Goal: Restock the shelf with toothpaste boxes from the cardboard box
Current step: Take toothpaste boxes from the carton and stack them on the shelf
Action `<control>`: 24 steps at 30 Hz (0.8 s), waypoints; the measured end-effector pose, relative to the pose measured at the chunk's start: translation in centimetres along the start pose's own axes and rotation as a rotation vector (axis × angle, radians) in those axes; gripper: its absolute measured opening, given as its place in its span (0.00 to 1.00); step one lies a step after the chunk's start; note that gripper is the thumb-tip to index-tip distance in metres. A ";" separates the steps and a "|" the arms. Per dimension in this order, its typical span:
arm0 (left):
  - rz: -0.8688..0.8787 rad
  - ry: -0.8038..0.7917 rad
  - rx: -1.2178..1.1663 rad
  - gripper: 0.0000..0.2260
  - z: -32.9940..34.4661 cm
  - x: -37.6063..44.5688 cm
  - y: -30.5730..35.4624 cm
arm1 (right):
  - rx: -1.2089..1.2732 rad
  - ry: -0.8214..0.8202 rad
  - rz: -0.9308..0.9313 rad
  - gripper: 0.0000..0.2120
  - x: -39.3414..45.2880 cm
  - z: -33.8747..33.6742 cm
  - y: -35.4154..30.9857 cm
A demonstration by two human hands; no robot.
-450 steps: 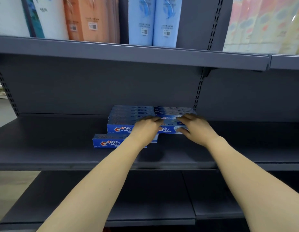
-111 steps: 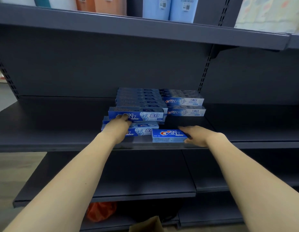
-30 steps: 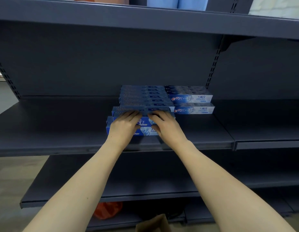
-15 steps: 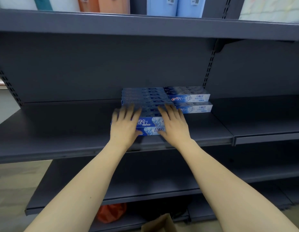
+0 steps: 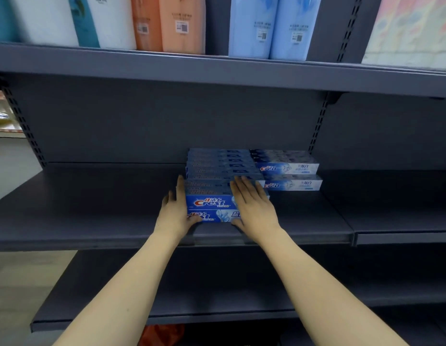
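On the middle shelf, front stack: two dark-blue Crest toothpaste boxes [image 5: 212, 203] lie one on the other, long faces outward, and both hands bracket them.
Left hand [image 5: 175, 212]: open and flat, fingers straight along the left end of the pair, thumb hooked under the lower box's front corner; it presses rather than grips.
Right hand [image 5: 251, 206]: open too, palm spread over the right part of the top box, fingers pointing toward the rear stack, thumb low at the front face; nothing is enclosed in it.
Why held so: judging by the flat palms at one end and on top, the pair is being squared up and slid back flush against the stack behind.
Rear stack [image 5: 220, 163]: more dark-blue boxes piled higher, directly behind the front pair.
Lighter boxes [image 5: 289, 174]: two tiers of pale-blue Crest cartons just beside the rear stack, on its right.
Middle shelf [image 5: 92, 208]: dark metal, otherwise bare to left and right.
Upper shelf [image 5: 217, 71]: tall wrapped packs in white, orange and light blue.
Cardboard box: not in view.
Task progress: a judgement only, well under way, with plenty of shelf left.
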State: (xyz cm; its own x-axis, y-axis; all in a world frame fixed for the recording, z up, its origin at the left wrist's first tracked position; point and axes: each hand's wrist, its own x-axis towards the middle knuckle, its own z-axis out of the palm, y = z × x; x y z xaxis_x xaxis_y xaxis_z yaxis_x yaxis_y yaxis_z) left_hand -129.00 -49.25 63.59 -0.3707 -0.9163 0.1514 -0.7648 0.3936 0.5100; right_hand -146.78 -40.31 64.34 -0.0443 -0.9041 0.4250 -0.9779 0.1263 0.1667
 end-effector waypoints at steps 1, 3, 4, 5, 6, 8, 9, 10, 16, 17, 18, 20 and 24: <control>0.004 0.003 -0.001 0.52 -0.1 0.0 0.1 | 0.001 -0.014 -0.004 0.47 0.1 0.1 -0.1; 0.010 0.008 0.010 0.52 -0.2 -0.2 0.3 | 0.024 -0.017 -0.020 0.46 0.3 0.4 -0.2; 0.018 0.012 0.021 0.52 -0.2 -0.3 0.3 | 0.039 -0.009 -0.025 0.45 0.3 0.5 -0.2; 0.027 0.018 0.031 0.52 -0.3 -0.3 0.4 | 0.050 0.004 -0.026 0.45 0.4 0.5 -0.2; 0.033 0.021 0.039 0.52 -0.3 -0.4 0.4 | 0.056 0.004 -0.025 0.45 0.4 0.6 -0.1; 0.033 0.024 0.051 0.51 -0.3 -0.5 0.5 | 0.057 -0.017 -0.024 0.45 0.4 0.5 -0.1; 0.031 0.023 0.055 0.51 -0.3 -0.5 0.5 | 0.062 -0.026 -0.021 0.45 0.5 0.4 0.0; 0.031 0.021 0.063 0.50 -0.3 -0.5 0.5 | 0.069 -0.036 -0.018 0.44 0.5 0.3 0.0; 0.051 0.007 0.104 0.47 0.0 -0.8 0.8 | 0.120 -0.040 -0.076 0.39 0.4 0.0 0.6; 0.053 0.007 0.107 0.46 0.0 -0.9 0.9 | 0.119 -0.042 -0.075 0.39 0.4 -0.1 0.6; 0.057 0.006 0.112 0.46 0.1 -0.9 1.0 | 0.114 -0.039 -0.071 0.39 0.4 -0.1 0.7; 0.067 0.000 0.126 0.44 0.3 -1.0 1.3 | 0.103 -0.041 -0.057 0.39 0.3 -0.1 0.9; 0.075 -0.007 0.125 0.41 0.7 -1.1 2.0 | 0.087 -0.053 -0.047 0.40 0.1 -0.2 1.5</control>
State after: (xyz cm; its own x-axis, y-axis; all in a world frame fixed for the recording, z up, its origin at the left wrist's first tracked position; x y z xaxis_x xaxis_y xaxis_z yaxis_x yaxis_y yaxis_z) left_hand -130.50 -47.43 63.86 -0.4328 -0.8836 0.1786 -0.7942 0.4674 0.3883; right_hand -148.25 -40.15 64.81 -0.0064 -0.9287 0.3707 -0.9931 0.0493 0.1065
